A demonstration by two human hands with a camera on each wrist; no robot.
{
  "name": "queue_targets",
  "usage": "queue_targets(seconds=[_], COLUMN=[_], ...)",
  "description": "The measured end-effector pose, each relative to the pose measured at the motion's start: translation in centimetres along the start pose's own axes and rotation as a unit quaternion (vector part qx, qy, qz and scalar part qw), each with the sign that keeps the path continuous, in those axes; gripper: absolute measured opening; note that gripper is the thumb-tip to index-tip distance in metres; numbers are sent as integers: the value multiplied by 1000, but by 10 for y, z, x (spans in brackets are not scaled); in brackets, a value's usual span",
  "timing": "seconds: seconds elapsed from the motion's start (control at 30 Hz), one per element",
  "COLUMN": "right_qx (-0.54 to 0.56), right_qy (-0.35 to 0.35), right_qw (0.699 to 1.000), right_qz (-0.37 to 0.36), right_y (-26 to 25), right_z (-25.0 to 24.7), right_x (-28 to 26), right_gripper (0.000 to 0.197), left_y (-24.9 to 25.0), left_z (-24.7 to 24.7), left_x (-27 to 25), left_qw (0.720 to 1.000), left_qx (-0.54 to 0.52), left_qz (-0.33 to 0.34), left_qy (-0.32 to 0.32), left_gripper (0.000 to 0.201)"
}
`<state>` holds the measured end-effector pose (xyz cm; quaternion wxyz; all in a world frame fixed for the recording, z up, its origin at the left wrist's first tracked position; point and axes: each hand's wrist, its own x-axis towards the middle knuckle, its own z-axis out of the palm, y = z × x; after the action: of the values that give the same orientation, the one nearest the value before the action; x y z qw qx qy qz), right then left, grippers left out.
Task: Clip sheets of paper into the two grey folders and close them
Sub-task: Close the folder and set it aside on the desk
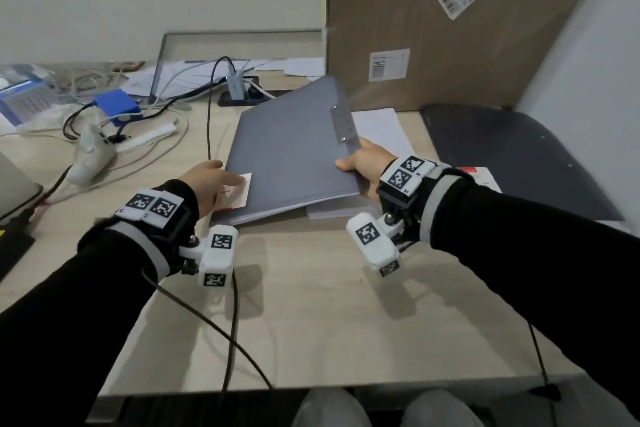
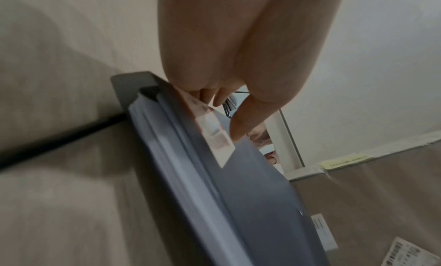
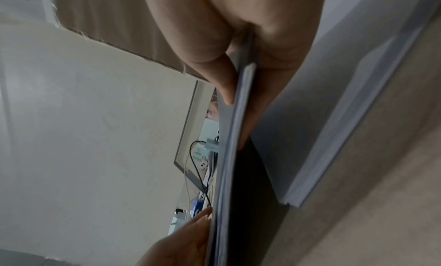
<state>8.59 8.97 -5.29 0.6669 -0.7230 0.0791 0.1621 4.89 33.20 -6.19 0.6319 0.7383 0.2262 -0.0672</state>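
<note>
Head view is evenly lit, fairly dim and cool; soft shadows of both wrist rigs fall on the desk just near of them, so light comes from above and beyond. Edges bow outward, wide-angle stretch on the box at far right. No glare. Left wrist view is smeared: folder and label streaked with motion blur, the hand soft. Right wrist view is blurry too, with a black shadow under the lifted folder.

Both arms reach forward over the desk — left hand and right hand pinch the folder's opposite edges.
</note>
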Motion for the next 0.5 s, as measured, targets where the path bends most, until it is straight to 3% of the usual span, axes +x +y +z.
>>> queue_targets(seconds=[0.03, 0.1, 0.2, 0.5], right_qx=[-1, 5, 3, -139], right_qy=[0, -8, -27, -47], right_qw=[1000, 1000, 1000, 989], right_qz=[1, 1, -8, -30], right_y=[4, 9, 8, -7], right_z=[2, 5, 17, 66], right_x=[3, 6, 12, 37], right_gripper=[48, 50, 47, 49], left_y=[-1, -4, -10, -15], left_z=[-5, -14, -28, -67], left_x=[5, 10, 15, 34], left_qw=[1000, 1000, 1000, 999], left_qx=[4, 18, 18, 21], left_qz=[-5, 3, -4, 6], left_qy=[12, 15, 13, 49], left_gripper=[57, 70, 71, 65])
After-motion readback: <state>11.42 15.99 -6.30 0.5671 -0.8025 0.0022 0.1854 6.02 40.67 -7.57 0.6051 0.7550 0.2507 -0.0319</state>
